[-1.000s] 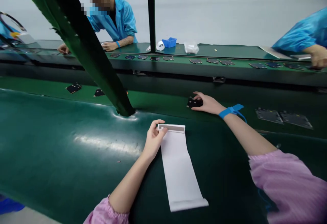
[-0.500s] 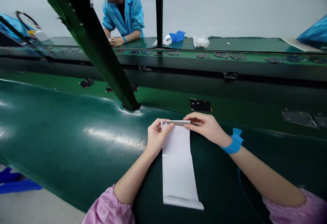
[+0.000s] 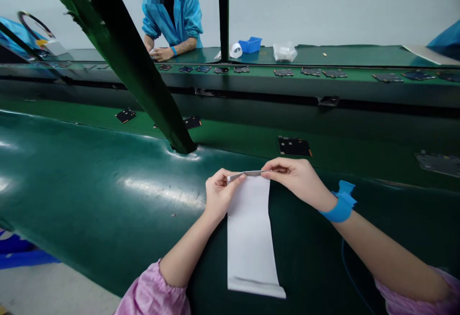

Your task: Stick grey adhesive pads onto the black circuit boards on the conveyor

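A long white paper strip lies towards me on the dark green mat, its near end curled up. Its far end is lifted, with a grey band along the edge. At that end's left corner my left hand pinches it between thumb and fingers. My right hand grips the right corner the same way, thumb on the near side. A blue wrist strap with a thin cord is on my right wrist. Beyond my right hand lies a black circuit board.
A slanted green post rises from the bench at left. Behind runs a green conveyor with several boards. Across it, a person in a blue coat leans on the far bench near a blue bin and a plastic bag.
The strip's grey-banded end has tilted and bent, so the band looks narrower. My right hand has shifted slightly right. The boards on the near conveyor have moved right.
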A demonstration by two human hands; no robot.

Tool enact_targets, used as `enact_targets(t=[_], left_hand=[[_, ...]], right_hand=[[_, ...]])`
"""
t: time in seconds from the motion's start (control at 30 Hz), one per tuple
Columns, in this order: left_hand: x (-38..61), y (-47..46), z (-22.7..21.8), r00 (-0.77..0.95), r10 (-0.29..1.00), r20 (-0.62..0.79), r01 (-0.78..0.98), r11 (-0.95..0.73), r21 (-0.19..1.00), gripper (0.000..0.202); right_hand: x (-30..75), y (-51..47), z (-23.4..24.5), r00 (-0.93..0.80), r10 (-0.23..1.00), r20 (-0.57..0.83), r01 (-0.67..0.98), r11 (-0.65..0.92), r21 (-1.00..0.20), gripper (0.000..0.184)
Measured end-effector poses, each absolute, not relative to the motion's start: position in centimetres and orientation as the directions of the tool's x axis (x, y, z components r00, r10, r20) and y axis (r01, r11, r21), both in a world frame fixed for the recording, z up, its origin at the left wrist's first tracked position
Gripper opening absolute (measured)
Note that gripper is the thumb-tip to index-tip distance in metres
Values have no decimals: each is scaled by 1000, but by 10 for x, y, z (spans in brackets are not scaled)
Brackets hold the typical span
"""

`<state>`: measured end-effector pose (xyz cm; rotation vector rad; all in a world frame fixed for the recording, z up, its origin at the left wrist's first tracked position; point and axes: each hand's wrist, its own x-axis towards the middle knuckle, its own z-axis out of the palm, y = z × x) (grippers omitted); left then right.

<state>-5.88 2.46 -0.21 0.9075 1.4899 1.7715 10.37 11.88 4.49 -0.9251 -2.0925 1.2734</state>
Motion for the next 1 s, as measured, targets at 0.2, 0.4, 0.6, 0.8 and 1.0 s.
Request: enact_targets(t=[0.2,0.4,0.6,0.8,1.0], left_hand=[[-55,22,-1,-609,779,148,10,-179,984,24],[-55,21,1,-615,769,177,49,-187,981,29],[-57,21,-3,-575,780,246,97,-234,967,32],[-58,19,0,-523,835,171,26,-185,982,36],[-56,17,12,-309,948,76,-59,-99,993,25]], right_hand=[[103,113,50,-641,748,173,330,472,-817,16],[103,110,55,-657,727,201,340,523,-782,19],[102,108,60,-684,714,150,365,513,-777,21],[102,105,62,-676,720,159,381,526,-760,23],[104,101,62,-708,676,204,357,593,-722,27]])
